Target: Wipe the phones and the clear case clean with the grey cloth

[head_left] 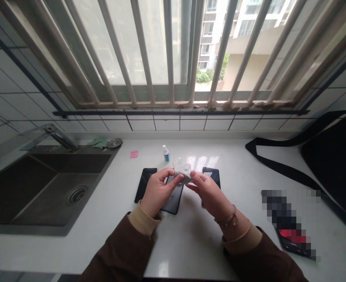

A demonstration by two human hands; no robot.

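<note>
Between both hands, a small light-grey cloth (183, 170) is bunched up above the counter. My left hand (163, 188) pinches its left side between thumb and fingers. On the other side, my right hand (206, 191) grips the cloth's right edge with thumb and forefinger. Below them lie several dark phones: one phone (145, 182) left of my left hand, a middle phone (173, 197) partly under that hand, and a right phone (215, 175) partly covered by my right hand. Just beyond the cloth stands a small white spray bottle (165, 154) with a blue label.
At left is a sink (55, 184) with a tap (62, 138); a green cloth (98, 142) and metal strainer (114, 143) sit behind it. A pink note (134, 154) lies on the white counter (111, 219). A black bag (334, 156) and a pixelated object (290, 227) are at right.
</note>
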